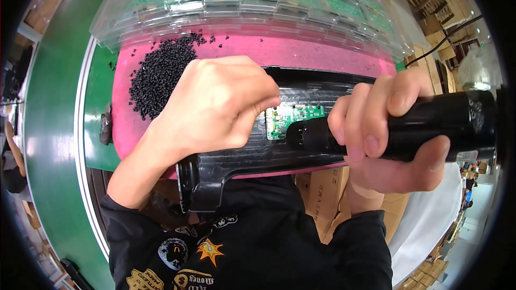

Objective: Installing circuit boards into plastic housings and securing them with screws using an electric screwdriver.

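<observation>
My right hand [384,123] is wrapped round a black electric screwdriver [451,123], its nose pointing left and down at a green circuit board [277,121]. The screwdriver's tip end hides part of the board, and its bit does not show. The board lies inside a long black plastic housing [252,158], which rests on a pink mat. Over the housing's left part, close to the board's left edge, my left hand [223,102] is closed in a pinch. Whatever its fingertips hold, if anything, is hidden.
A heap of small black screws [156,78] lies on the pink mat [322,48] at the left, with a few strays. Stacked clear plastic trays [242,0] of green boards stand at the back. A cardboard box [322,198] sits below the mat's near edge.
</observation>
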Motion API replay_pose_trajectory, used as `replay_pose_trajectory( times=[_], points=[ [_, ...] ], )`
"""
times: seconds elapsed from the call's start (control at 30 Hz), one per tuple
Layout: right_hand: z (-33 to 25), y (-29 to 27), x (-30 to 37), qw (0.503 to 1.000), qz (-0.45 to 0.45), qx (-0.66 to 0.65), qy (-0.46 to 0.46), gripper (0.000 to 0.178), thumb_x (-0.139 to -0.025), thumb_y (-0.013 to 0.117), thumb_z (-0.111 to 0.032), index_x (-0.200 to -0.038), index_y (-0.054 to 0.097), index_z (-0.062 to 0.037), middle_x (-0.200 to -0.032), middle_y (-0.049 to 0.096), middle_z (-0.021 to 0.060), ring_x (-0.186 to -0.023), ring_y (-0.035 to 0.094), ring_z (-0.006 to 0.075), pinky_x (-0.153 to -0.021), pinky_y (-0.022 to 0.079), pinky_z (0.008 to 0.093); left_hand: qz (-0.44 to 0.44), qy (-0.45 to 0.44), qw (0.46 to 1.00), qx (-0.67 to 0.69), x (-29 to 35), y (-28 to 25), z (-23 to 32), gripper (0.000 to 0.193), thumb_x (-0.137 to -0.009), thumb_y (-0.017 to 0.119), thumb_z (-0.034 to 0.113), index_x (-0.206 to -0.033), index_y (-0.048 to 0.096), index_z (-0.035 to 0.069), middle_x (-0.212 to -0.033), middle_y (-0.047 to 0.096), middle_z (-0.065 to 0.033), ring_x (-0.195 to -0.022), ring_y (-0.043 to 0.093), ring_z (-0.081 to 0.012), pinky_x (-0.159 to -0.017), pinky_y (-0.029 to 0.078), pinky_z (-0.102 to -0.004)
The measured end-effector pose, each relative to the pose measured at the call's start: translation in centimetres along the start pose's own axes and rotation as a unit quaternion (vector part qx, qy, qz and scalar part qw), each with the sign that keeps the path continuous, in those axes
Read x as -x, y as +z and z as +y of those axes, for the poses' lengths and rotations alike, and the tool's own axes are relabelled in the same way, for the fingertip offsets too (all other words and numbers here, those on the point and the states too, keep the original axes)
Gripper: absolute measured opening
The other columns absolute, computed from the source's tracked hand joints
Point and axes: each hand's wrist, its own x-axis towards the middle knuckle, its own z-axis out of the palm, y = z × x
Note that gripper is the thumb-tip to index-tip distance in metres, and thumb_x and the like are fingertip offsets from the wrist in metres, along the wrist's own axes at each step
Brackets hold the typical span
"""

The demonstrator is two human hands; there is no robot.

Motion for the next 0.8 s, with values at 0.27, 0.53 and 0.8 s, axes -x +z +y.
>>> replay_pose_trajectory(
  times=[0.27,0.53,0.8],
  points=[
    [1.1,-0.3,0.1,0.998,-0.045,0.011,0.031,0.052,-0.088,0.069,-0.055,-0.102,0.048,-0.0085,-0.068,0.053,-0.0006,-0.053,0.049,0.0120,-0.053,0.042,0.0290,-0.003,-0.070,0.997,-0.024,-0.1,0.2,0.7,0.019,-0.088,0.066,0.010,-0.074,0.059,-0.001,-0.066,0.058,-0.0133,-0.062,0.059,-0.0331,-0.055,0.047,-0.0395],
    [0.0,1.5,0.5,0.984,-0.075,0.062,0.153,0.056,-0.081,0.079,-0.053,-0.098,0.048,-0.0089,-0.066,0.052,-0.0011,-0.053,0.051,0.0116,-0.052,0.040,0.0254,-0.007,-0.108,0.994,-0.005,0.0,0.3,0.6,0.015,-0.088,0.063,0.014,-0.091,0.061,0.000,-0.081,0.062,-0.0158,-0.075,0.061,-0.0387,-0.064,0.049,-0.0441],
    [0.3,1.2,0.6,0.989,-0.074,0.089,0.092,0.055,-0.084,0.075,-0.054,-0.101,0.049,-0.0088,-0.067,0.053,-0.0006,-0.053,0.050,0.0110,-0.052,0.041,0.0266,-0.073,-0.063,0.995,-0.037,0.8,0.1,0.3,0.013,-0.079,0.073,0.013,-0.084,0.068,0.003,-0.084,0.066,-0.0073,-0.083,0.066,-0.0283,-0.066,0.054,-0.0405]
  ],
)
